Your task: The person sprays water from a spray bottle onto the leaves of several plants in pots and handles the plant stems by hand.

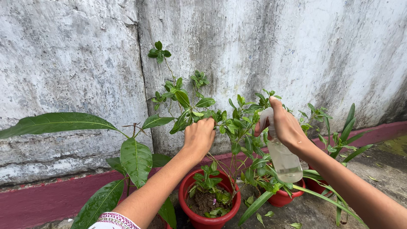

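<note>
Gripping leafy green stems [220, 121] above round red plastic pot [209, 220]: left hand [199, 136]. Right hand [285, 125], beside stems, clasps clear plastic spray bottle [283, 157]. Second red pot [283, 198] right, leaf-hidden; broad-leaved sapling [135, 159] left, pot unseen.

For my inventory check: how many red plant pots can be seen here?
3, maybe more hidden. One red pot sits bottom centre under the left hand; a second sits below the spray bottle; a third shows partly behind the right forearm.
</note>
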